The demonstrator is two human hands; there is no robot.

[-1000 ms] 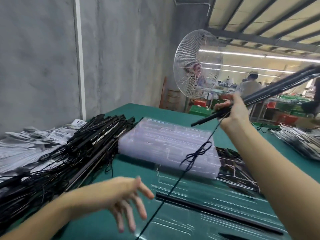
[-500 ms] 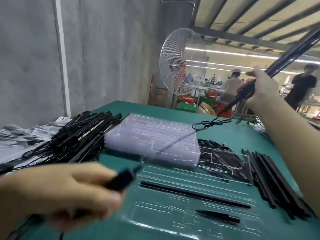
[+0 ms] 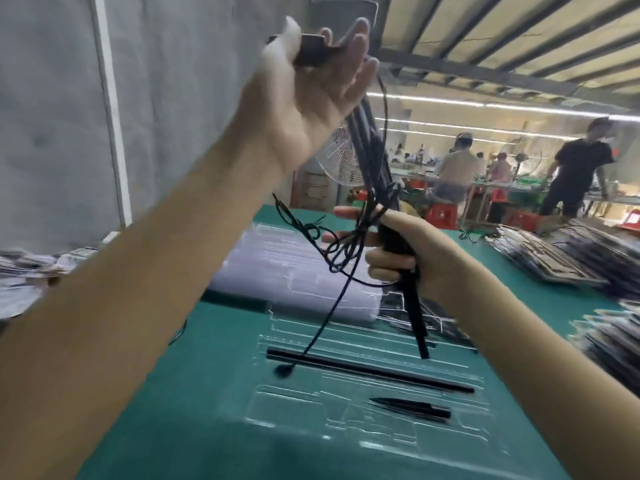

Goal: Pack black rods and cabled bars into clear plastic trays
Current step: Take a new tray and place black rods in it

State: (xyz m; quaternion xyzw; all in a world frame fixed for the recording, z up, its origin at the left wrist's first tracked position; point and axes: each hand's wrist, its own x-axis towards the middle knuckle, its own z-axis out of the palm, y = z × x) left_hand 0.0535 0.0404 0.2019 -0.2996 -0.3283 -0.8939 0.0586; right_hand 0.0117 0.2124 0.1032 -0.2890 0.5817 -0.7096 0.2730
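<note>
Standing almost upright above the tabletop (image 3: pixel 207 393), the cabled bar (image 3: pixel 414 306) is held at both ends, its lower tip hanging just over the clear plastic tray (image 3: pixel 363 441). The right hand (image 3: pixel 426 261) grips it low down, fingers (image 3: pixel 384 266) curled fully around the shaft. The left hand (image 3: pixel 311 88) is raised high, palm toward the camera. A dark end piece sits between its thumb and its loosely spread, mostly straight fingers (image 3: pixel 360 43); motion blur hides how firmly they hold it.

The bar's thin black cable (image 3: pixel 346 251) hangs in tangled loops just left of the right hand. One strand drops to a small plug (image 3: pixel 284 370) at the tray's left edge.

In the tray, a long black rod (image 3: pixel 370 370) lies in a lengthwise slot, and a shorter black piece (image 3: pixel 412 407) lies in a nearer compartment.

Beyond the tray is a stack of empty clear trays (image 3: pixel 277 268). Piles of filled trays (image 3: pixel 554 258) occupy the right side of the tabletop, and printed papers (image 3: pixel 20 271) lie at the far left against a grey wall (image 3: pixel 52 116). A standing fan (image 3: pixel 337 161) shows behind the bar, with other workers (image 3: pixel 575 174) at benches in the background.
</note>
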